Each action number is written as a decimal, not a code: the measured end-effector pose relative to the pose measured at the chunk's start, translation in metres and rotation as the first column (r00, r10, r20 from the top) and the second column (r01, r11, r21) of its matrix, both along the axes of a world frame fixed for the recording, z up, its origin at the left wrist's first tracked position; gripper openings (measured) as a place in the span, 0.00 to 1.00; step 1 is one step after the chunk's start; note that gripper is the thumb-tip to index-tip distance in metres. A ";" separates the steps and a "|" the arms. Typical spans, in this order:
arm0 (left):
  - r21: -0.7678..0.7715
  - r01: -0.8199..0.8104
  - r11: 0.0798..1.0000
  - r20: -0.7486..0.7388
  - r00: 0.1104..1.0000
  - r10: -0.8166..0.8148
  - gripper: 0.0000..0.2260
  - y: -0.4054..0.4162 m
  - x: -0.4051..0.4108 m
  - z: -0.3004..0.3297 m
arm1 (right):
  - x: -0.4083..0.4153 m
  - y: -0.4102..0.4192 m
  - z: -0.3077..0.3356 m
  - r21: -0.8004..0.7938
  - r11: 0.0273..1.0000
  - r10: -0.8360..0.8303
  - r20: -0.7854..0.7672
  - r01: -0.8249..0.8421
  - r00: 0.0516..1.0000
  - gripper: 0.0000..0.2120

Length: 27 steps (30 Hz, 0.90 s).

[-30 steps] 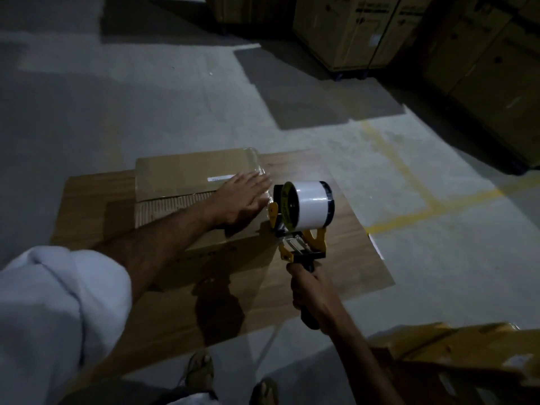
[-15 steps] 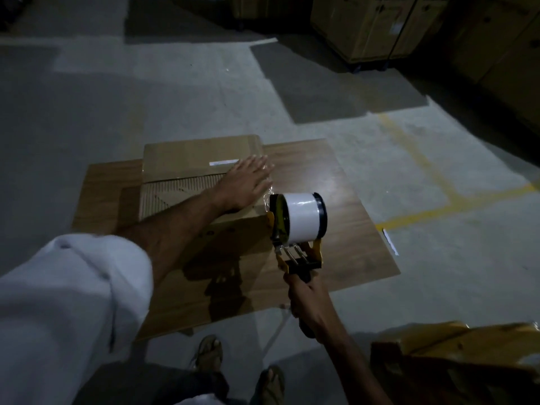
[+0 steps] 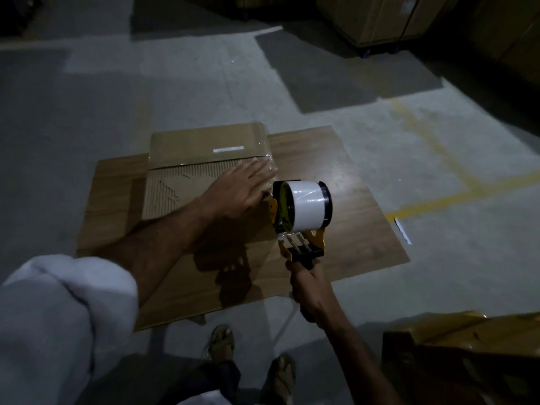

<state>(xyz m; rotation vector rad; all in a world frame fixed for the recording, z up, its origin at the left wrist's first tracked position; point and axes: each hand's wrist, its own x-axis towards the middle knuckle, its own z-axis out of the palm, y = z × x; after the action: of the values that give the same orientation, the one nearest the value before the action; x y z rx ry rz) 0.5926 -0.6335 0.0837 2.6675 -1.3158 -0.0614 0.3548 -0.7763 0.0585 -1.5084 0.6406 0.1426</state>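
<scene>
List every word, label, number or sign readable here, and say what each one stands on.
No text can be read here.
White label strip on the flat cardboard package: print too small and blurred.
Faint marks on the stacked cartons at the back: too dark and blurred.
Tape dispenser: no lettering shows.
Yellow floor line: painted marking, no words.
</scene>
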 end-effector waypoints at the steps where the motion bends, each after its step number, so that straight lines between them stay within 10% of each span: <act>1: -0.009 -0.022 1.000 -0.012 1.000 0.022 0.28 -0.002 0.000 0.001 | 0.001 -0.001 0.001 -0.005 1.000 0.002 -0.002 -0.002 1.000 0.07; 13: -0.040 -0.116 0.992 -0.019 0.993 0.115 0.26 -0.011 -0.001 0.003 | -0.027 -0.011 -0.009 -0.205 0.976 0.087 0.095 -0.065 0.992 0.20; 27: 0.054 0.017 0.998 -0.009 1.000 -0.016 0.38 0.000 0.009 -0.003 | -0.009 -0.005 -0.008 -0.054 0.998 0.033 -0.100 -0.038 0.994 0.11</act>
<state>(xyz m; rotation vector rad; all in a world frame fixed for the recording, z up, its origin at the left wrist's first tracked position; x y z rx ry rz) 0.6021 -0.6338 0.0808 2.6981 -1.3525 -0.1126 0.3460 -0.7812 0.0503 -1.5746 0.7020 0.2296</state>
